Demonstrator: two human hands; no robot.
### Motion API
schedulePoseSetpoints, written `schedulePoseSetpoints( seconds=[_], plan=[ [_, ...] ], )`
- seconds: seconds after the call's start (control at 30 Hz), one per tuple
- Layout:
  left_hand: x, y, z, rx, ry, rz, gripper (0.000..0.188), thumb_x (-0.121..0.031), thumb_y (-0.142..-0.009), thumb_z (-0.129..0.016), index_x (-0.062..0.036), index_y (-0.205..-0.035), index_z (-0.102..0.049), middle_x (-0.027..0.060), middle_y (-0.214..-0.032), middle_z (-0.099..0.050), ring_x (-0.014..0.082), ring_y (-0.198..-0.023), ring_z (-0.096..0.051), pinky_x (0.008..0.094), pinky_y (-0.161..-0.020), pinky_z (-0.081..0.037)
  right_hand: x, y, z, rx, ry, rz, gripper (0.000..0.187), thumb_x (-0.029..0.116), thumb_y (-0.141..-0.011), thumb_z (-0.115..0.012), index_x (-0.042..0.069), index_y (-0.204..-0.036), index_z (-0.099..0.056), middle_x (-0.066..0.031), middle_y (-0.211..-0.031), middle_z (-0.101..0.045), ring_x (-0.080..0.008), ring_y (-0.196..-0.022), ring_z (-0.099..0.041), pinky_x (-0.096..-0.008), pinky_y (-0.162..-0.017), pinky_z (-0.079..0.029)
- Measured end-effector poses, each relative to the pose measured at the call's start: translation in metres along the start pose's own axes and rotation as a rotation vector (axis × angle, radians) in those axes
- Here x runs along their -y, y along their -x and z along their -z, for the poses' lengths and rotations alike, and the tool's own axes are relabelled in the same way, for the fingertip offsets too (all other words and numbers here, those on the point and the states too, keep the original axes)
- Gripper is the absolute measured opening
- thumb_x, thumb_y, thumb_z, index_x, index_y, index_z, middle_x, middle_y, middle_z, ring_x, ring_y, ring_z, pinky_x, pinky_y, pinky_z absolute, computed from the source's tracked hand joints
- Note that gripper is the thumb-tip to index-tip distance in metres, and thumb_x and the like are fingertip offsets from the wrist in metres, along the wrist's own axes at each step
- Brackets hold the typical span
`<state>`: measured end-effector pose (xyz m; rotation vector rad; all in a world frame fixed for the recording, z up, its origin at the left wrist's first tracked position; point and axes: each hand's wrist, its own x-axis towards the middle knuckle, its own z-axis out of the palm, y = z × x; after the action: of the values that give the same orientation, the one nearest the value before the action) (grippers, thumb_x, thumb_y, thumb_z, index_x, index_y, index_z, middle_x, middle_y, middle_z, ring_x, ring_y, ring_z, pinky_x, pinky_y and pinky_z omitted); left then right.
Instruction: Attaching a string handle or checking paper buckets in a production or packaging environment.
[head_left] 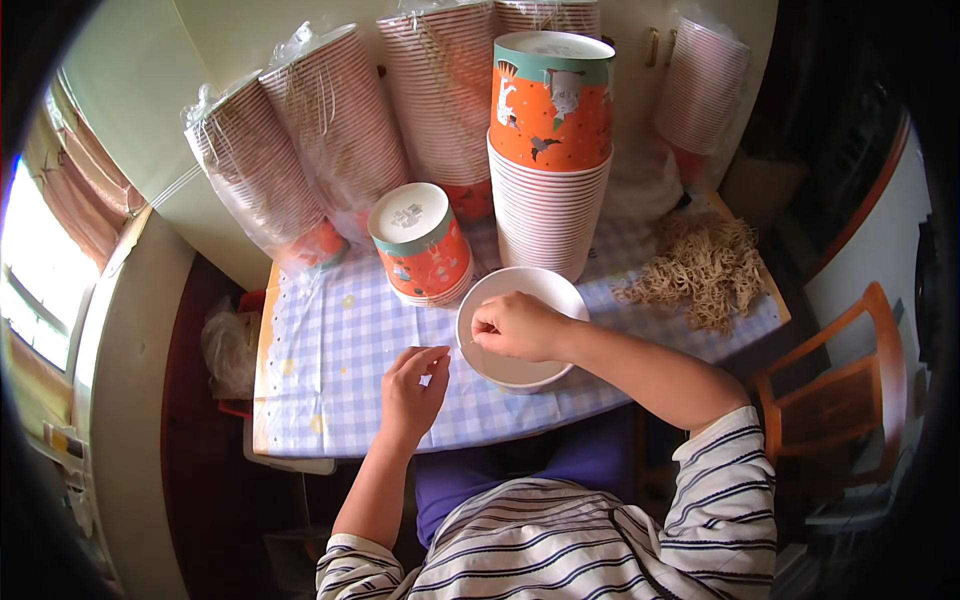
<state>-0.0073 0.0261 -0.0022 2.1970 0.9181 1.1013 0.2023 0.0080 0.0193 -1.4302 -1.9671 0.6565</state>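
Observation:
A white round paper tub (pixel 520 372) stands at the front of the table, its mouth facing up. My right hand (pixel 522 326) reaches over its rim, the fingers closed in a pinch above the inside. Whatever they may hold is too small to make out. Just left of the tub, my left hand (pixel 412 388) is raised with bent fingers and the thumb drawn close to them; its fingertips show no clear object. Behind the tub rises a tall stack of upside-down paper tubs (pixel 549 205), the top one orange and green. A shorter upside-down stack (pixel 425 250) sits to its left.
Several plastic-wrapped tub stacks (pixel 335 115) line the table's back, another wrapped stack (pixel 703 90) standing at the back right. A heap of tan cords (pixel 708 272) lies on the right over the blue checked tablecloth (pixel 330 400). A wooden chair (pixel 840 390) stands right of the table.

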Motion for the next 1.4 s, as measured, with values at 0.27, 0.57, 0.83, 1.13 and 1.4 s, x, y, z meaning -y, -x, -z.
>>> schedulePoseSetpoints(
  seconds=[0.27, 0.57, 0.83, 1.13, 1.4],
  plan=[
    [0.009, -0.005, -0.006, 0.085, 0.034, 0.136, 0.016, -0.003, -0.080, -0.065, -0.0022, -0.095, -0.068, 0.0099, -0.084, -0.065, 0.0161, -0.065, -0.062, 0.0264, -0.058, -0.051, -0.008, -0.009, -0.012, 0.016, -0.005, 0.013, 0.012, 0.014, -0.075, -0.059, 0.004, -0.074, -0.065, -0.0136, -0.072, -0.065, -0.0289, -0.070, -0.063, -0.0399, -0.065, -0.049],
    [0.010, -0.009, -0.010, 0.122, 0.069, 0.187, 0.014, -0.004, -0.081, -0.065, -0.0008, -0.095, -0.068, 0.0084, -0.082, -0.065, 0.0134, -0.067, -0.063, 0.0249, -0.062, -0.050, -0.012, -0.009, -0.013, -0.001, -0.019, 0.011, 0.012, 0.014, -0.075, -0.059, 0.004, -0.075, -0.065, -0.0143, -0.072, -0.065, -0.0292, -0.069, -0.063, -0.0394, -0.066, -0.049],
    [0.011, -0.011, -0.012, 0.148, 0.072, 0.185, 0.016, -0.003, -0.080, -0.065, -0.0007, -0.096, -0.067, 0.0093, -0.082, -0.065, 0.0144, -0.068, -0.063, 0.0253, -0.063, -0.050, -0.012, -0.011, -0.017, -0.006, -0.028, 0.000, 0.013, 0.014, -0.075, -0.059, 0.004, -0.077, -0.067, -0.0148, -0.074, -0.066, -0.0290, -0.071, -0.064, -0.0399, -0.066, -0.050],
    [0.013, -0.015, -0.014, 0.173, 0.007, 0.115, 0.012, -0.005, -0.079, -0.064, 0.0027, -0.088, -0.066, 0.0099, -0.077, -0.065, 0.0165, -0.067, -0.063, 0.0269, -0.062, -0.050, -0.005, -0.010, -0.016, 0.027, -0.056, -0.036, 0.013, 0.014, -0.076, -0.061, 0.004, -0.081, -0.068, -0.0135, -0.079, -0.067, -0.0267, -0.075, -0.065, -0.0378, -0.068, -0.051],
    [0.024, 0.002, -0.003, 0.411, 0.909, 0.689, 0.011, -0.012, -0.087, -0.058, -0.0017, -0.087, -0.060, 0.0103, -0.081, -0.066, 0.0191, -0.074, -0.065, 0.0288, -0.072, -0.051, 0.014, 0.026, 0.015, 0.239, -0.426, -0.309, 0.025, 0.007, -0.085, -0.060, -0.002, -0.108, -0.055, -0.0050, -0.086, -0.064, -0.0087, -0.076, -0.059, -0.0241, -0.069, -0.048]
  ],
)
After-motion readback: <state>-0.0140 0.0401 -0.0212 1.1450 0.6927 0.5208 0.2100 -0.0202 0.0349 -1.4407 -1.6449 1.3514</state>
